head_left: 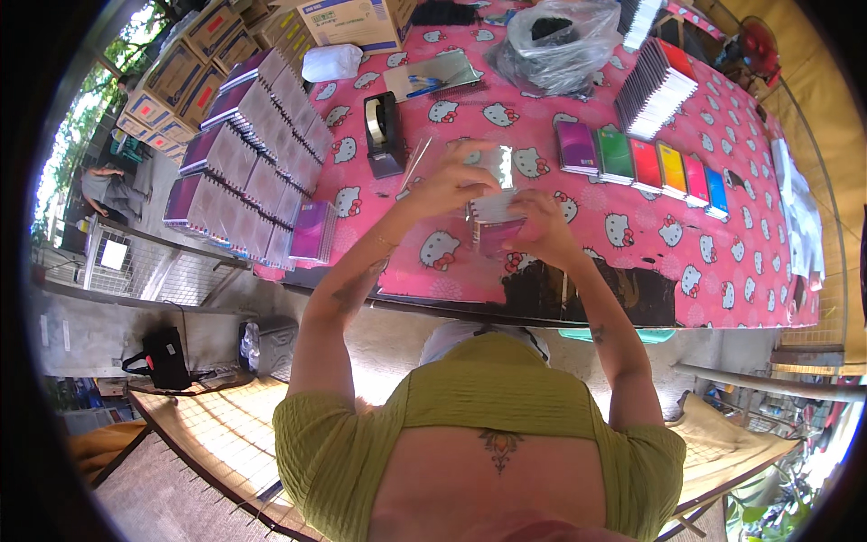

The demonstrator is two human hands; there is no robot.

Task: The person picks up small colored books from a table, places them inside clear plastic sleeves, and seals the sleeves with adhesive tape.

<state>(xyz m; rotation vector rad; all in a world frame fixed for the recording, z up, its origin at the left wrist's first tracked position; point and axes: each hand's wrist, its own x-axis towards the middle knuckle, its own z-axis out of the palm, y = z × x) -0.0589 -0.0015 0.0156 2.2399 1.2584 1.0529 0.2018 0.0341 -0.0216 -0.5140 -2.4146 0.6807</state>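
A small stack of spiral notebooks with a purple cover (495, 237) stands in front of me, its white page edges showing. Glossy clear plastic (502, 163) extends from its far end, apparently a wrapper around it. My right hand (540, 224) grips the stack from the right, thumb and fingers around its sides. On the other side, my left hand (459, 181) has its fingers curled at the plastic's left edge; exactly what they pinch is partly hidden. Left of that hand stands a black tape dispenser (386, 135) with a roll of clear tape.
Tall rows of purple notebooks (257, 149) line the table's left side. Coloured notebooks (617, 155) lie in a row at right, before a taller stack (655, 90). A plastic bag (551, 45) and cartons (357, 23) sit behind. The pink patterned tablecloth (632, 257) is torn near the front edge.
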